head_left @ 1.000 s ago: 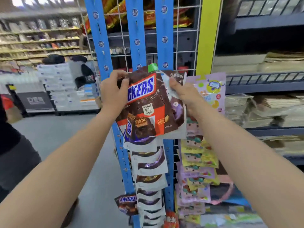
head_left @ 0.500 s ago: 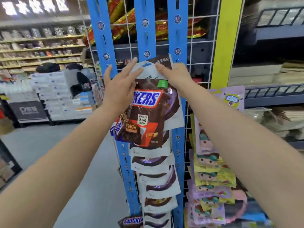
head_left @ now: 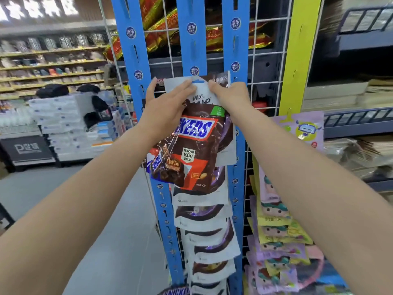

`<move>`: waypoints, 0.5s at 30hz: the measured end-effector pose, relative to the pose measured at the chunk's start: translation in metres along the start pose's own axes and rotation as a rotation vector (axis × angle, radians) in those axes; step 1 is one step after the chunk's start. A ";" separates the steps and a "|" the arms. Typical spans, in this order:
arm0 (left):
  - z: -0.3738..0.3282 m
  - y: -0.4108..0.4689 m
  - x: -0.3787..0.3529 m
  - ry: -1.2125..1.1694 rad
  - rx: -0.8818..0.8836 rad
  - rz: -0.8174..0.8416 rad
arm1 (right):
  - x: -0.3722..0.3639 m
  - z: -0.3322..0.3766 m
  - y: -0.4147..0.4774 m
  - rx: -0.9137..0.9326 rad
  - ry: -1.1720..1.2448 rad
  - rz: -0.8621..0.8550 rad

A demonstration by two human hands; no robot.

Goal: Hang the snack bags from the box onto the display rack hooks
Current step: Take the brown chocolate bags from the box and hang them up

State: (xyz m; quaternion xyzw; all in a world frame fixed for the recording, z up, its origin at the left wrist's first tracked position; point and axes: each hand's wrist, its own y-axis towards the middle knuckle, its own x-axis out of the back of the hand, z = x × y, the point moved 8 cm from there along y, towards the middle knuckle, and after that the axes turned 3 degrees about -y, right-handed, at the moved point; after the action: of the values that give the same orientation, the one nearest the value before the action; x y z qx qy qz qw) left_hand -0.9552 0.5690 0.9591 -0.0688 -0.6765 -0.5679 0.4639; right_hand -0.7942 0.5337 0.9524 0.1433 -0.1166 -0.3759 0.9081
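Right hand (head_left: 230, 95): fingers curled, pinching the top edge of the white bag (head_left: 202, 90) just right of its hang hole (head_left: 198, 81). Left hand (head_left: 168, 107): fingers straight and flat, pressing the bag's top-left corner. The Snickers bag (head_left: 191, 150) hangs tilted from under that palm, in front of the white bag. My thumb is hidden, so I can't tell how it's held.

The white bag's header sits flat against the middle blue strip (head_left: 192, 39) of the rack, and blue shows through the hole. I can't make out the hook itself.

Step, as I judge it: hanging the white bag, with the hole lined up but not clearly seated. Next I'd push the header on until the hook catches, let go, then hang the Snickers bag.

Below is a column of hung white bags (head_left: 204, 231), with purple bags (head_left: 276, 231) to its right on the wire grid (head_left: 263, 81). The box is not in view.
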 end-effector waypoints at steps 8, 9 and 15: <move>-0.004 -0.006 -0.002 -0.044 -0.053 -0.035 | 0.004 -0.011 -0.002 -0.039 -0.239 0.093; -0.003 -0.007 -0.001 -0.053 -0.052 -0.038 | 0.004 -0.012 -0.003 -0.047 -0.252 0.105; 0.009 -0.007 0.012 -0.118 0.015 -0.105 | 0.013 -0.016 -0.004 -0.098 -0.354 0.142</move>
State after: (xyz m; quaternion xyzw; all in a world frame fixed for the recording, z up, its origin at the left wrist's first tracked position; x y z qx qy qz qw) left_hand -0.9711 0.5686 0.9628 -0.0631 -0.7096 -0.5814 0.3930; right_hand -0.7827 0.5241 0.9373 0.0218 -0.2657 -0.3354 0.9036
